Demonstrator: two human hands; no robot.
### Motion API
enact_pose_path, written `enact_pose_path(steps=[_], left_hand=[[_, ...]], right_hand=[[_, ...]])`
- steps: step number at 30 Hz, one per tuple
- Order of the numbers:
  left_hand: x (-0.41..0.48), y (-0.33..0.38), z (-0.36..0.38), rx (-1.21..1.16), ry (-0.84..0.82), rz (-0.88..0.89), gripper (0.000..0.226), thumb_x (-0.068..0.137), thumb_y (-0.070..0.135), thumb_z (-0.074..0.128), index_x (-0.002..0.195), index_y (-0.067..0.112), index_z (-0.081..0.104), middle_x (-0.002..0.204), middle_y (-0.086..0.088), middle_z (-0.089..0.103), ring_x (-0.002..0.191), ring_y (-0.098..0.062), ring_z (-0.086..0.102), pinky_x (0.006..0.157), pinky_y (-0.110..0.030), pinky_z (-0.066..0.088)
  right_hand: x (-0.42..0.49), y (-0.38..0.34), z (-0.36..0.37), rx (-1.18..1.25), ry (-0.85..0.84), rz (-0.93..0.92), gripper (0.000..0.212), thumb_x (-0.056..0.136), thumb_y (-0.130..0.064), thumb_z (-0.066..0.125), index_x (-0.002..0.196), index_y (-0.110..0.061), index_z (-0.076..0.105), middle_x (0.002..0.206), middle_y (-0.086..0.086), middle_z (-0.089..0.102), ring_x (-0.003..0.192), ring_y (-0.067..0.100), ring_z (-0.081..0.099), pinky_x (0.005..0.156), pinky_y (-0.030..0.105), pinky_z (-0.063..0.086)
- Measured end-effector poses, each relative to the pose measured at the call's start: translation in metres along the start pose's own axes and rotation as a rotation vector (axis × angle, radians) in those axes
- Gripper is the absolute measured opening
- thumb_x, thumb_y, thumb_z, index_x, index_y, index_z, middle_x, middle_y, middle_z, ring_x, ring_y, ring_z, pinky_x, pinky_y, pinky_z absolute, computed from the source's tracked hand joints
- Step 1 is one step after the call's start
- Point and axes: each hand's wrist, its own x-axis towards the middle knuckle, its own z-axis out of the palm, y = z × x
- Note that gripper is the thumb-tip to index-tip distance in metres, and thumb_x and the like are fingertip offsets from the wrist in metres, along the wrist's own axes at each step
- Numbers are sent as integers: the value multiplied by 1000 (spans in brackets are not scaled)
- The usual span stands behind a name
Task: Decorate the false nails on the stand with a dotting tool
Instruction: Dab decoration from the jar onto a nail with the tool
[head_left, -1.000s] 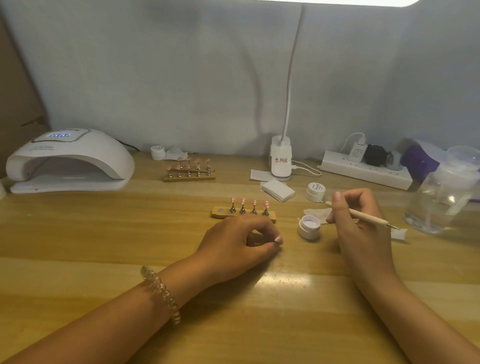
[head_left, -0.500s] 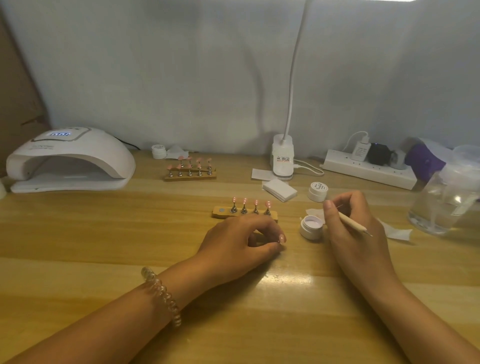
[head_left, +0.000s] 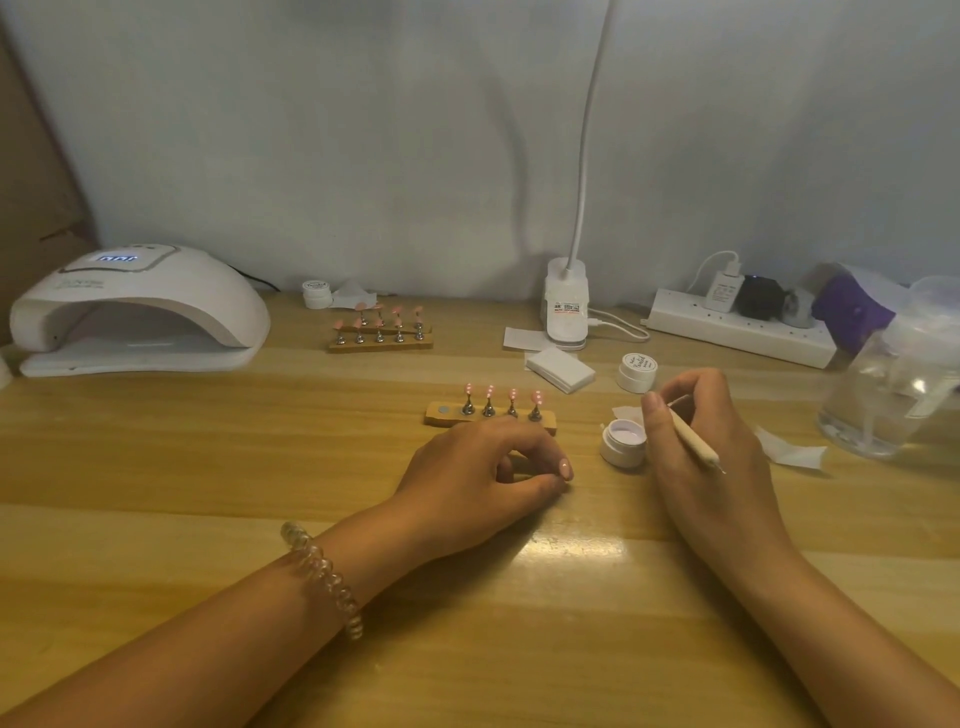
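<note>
A small wooden stand holds several pink false nails on metal pegs, with white dots on them; its leftmost spot is bare. My left hand rests on the table just in front of the stand, fingers curled, thumb and index tips meeting; anything between them is hidden. My right hand grips a wooden dotting tool like a pen, its metal rear tip pointing down-right. An open white jar of pale gel sits right beside that hand's thumb.
A second stand of pink nails and a nail lamp sit at the back left. A closed jar, a pad stack, the desk lamp base, a power strip and a clear bottle lie right.
My right hand has drawn in leftward beside the open jar, and the dotting tool has swung from nearly level to steeply slanted. My left hand has stayed put.
</note>
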Motion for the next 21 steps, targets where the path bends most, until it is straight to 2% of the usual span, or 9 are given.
enact_pose_path(steps=[2,4,6,10,14,21], left_hand=[[0,0,0,7,-4,-3,6,85,43,69,90,46,68,98,23,66,66,1,48,64,-27,40],[1,0,0,9,-5,-6,5,86,43,70,90,46,68,98,23,66,66,1,49,65,-27,41],[1,0,0,7,-2,-8,6,86,43,70,91,45,68,99,24,66,66,2,49,65,-27,40],[0,0,0,3,-1,-6,7,85,43,70,90,46,68,98,24,66,66,3,49,65,-26,39],[0,0,1,4,5,-4,8,85,43,71,89,48,67,96,25,65,68,3,50,65,-26,39],[1,0,1,9,5,-2,7,85,44,70,91,46,68,97,22,65,68,1,50,65,-27,41]], right_hand=[[2,2,-1,58,21,47,12,102,-31,49,99,-19,48,83,-7,60,77,5,58,60,25,41],[3,4,-3,128,54,109,12,101,-33,49,98,-21,48,83,-4,64,77,7,62,60,22,44],[4,4,-3,230,80,171,10,101,-32,51,94,-25,50,81,-2,65,70,4,63,55,15,46],[5,4,-4,346,107,267,11,99,-31,56,92,-22,56,74,-2,64,55,2,57,44,18,45],[7,3,-4,341,130,277,12,97,-28,59,91,-18,58,70,-4,67,60,-2,59,61,28,46],[5,0,-4,358,110,356,20,90,-22,62,76,-12,51,53,4,62,45,0,53,55,30,38]])
